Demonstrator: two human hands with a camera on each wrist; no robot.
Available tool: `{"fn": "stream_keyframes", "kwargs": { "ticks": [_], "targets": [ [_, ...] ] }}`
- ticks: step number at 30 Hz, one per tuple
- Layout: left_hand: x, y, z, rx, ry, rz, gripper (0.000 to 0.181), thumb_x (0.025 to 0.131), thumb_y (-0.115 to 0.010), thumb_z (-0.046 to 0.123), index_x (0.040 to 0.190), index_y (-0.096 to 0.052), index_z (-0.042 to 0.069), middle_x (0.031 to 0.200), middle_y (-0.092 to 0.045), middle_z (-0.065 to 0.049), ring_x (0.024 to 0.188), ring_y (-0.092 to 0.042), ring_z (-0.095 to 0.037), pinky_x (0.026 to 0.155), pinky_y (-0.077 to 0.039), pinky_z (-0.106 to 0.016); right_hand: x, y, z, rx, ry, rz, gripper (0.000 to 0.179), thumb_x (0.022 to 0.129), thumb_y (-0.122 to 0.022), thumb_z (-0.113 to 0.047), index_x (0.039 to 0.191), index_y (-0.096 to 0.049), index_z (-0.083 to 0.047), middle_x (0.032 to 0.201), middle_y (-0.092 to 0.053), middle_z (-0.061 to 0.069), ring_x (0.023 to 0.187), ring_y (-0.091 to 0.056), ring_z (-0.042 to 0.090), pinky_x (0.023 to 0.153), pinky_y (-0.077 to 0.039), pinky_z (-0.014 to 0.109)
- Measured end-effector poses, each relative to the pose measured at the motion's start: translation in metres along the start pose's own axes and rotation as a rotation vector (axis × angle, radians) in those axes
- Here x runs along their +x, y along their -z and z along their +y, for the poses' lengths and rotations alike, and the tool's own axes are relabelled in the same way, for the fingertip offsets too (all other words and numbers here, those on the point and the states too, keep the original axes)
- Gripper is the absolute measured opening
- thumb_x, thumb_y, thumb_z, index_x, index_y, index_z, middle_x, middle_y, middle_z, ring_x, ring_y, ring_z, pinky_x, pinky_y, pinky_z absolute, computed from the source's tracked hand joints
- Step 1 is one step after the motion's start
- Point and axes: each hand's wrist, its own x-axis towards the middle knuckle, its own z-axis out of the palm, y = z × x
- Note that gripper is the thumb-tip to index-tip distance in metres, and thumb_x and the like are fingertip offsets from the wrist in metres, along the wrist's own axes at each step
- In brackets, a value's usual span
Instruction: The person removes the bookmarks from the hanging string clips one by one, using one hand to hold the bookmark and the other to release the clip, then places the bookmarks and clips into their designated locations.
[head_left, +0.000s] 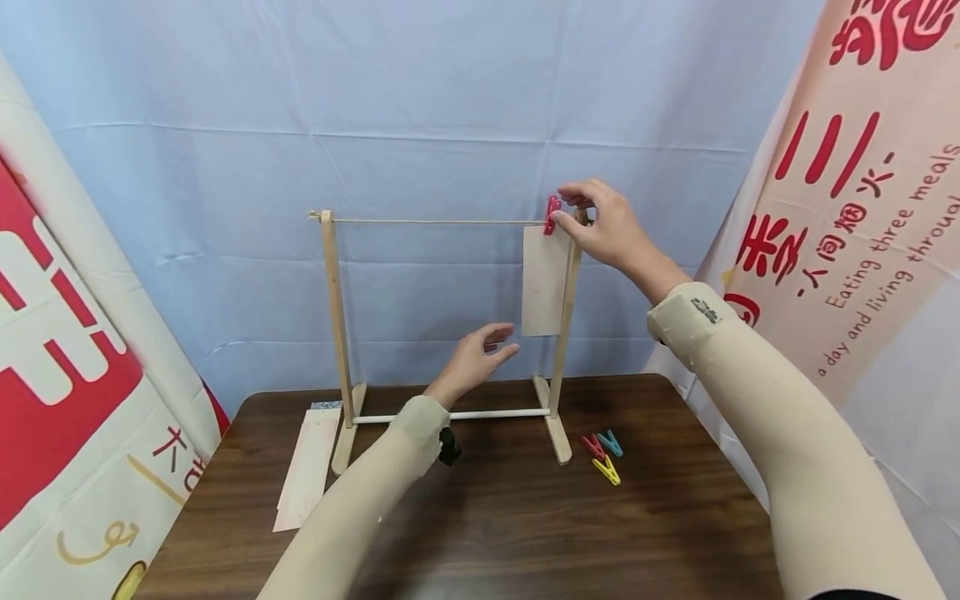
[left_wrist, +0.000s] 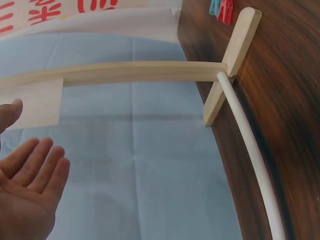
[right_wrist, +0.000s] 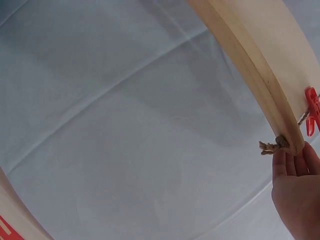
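Note:
A red clothespin (head_left: pixel 552 215) clips a pale rectangular sheet (head_left: pixel 542 287) to the string (head_left: pixel 435 222) of a wooden frame, near its right post (head_left: pixel 566 317). My right hand (head_left: pixel 609 223) is beside the post's top, its thumb at the clothespin and its other fingers apart from the thumb. In the right wrist view, fingertips (right_wrist: pixel 292 165) lie at the post's end, below the clothespin (right_wrist: pixel 312 111). Lower down, my left hand (head_left: pixel 476 357) holds nothing. Its fingers are extended near the sheet's bottom edge, with a gap between, as the left wrist view also shows.
On the dark wooden table (head_left: pixel 465 525), red (head_left: pixel 592 447), blue (head_left: pixel 611 443) and yellow clothespins (head_left: pixel 606 471) lie right of the frame. More pale sheets (head_left: pixel 309 467) lie by its left foot. A white rod (head_left: pixel 498 413) joins the posts low down; a blue cloth (head_left: pixel 435 100) hangs behind.

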Motion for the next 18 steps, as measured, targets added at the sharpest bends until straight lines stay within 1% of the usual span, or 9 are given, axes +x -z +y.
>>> {"fn": "stream_keyframes", "kwargs": {
  "ticks": [4,8,11,15,18],
  "targets": [
    [0.004,-0.003,-0.002,-0.022,-0.003,-0.011,0.055,0.108,-0.069,0.035,0.156,-0.056,0.013,0.155,-0.060,-0.008,0.142,-0.057,-0.032,0.118,-0.045,-0.051,0.002,0.000,0.001,0.014,-0.027,-0.005,0.045,0.106,-0.071,-0.020,0.144,-0.063,0.002,0.134,-0.062,0.023,0.123,-0.061,0.042,0.106,-0.049,0.057],
    [0.009,-0.006,-0.002,-0.038,-0.006,-0.028,0.055,0.108,-0.070,0.031,0.156,-0.055,0.010,0.155,-0.059,-0.011,0.143,-0.057,-0.032,0.118,-0.044,-0.052,0.004,0.000,0.002,0.023,-0.055,-0.017,0.046,0.107,-0.070,-0.023,0.145,-0.063,0.000,0.136,-0.061,0.022,0.126,-0.060,0.040,0.110,-0.048,0.057],
    [0.013,-0.007,-0.002,-0.041,0.002,-0.041,0.055,0.107,-0.071,0.030,0.156,-0.055,0.012,0.156,-0.059,-0.010,0.144,-0.056,-0.029,0.119,-0.044,-0.050,0.006,-0.001,0.002,0.023,-0.068,-0.026,0.045,0.107,-0.070,-0.026,0.145,-0.064,-0.002,0.136,-0.061,0.021,0.127,-0.059,0.038,0.107,-0.048,0.054],
    [0.018,-0.009,-0.001,-0.039,0.019,-0.047,0.055,0.107,-0.071,0.032,0.155,-0.056,0.013,0.154,-0.060,-0.009,0.143,-0.057,-0.026,0.117,-0.047,-0.044,0.007,-0.003,0.002,0.022,-0.072,-0.030,0.045,0.107,-0.069,-0.026,0.145,-0.064,-0.002,0.134,-0.063,0.020,0.123,-0.060,0.035,0.098,-0.046,0.049],
    [0.020,-0.011,-0.001,-0.052,0.021,-0.048,0.054,0.107,-0.071,0.032,0.155,-0.056,0.011,0.152,-0.061,-0.012,0.142,-0.058,-0.028,0.116,-0.047,-0.044,0.007,-0.005,0.002,0.022,-0.082,-0.034,0.044,0.108,-0.069,-0.027,0.144,-0.064,-0.002,0.133,-0.063,0.019,0.121,-0.061,0.034,0.097,-0.046,0.047]
  ]
}}
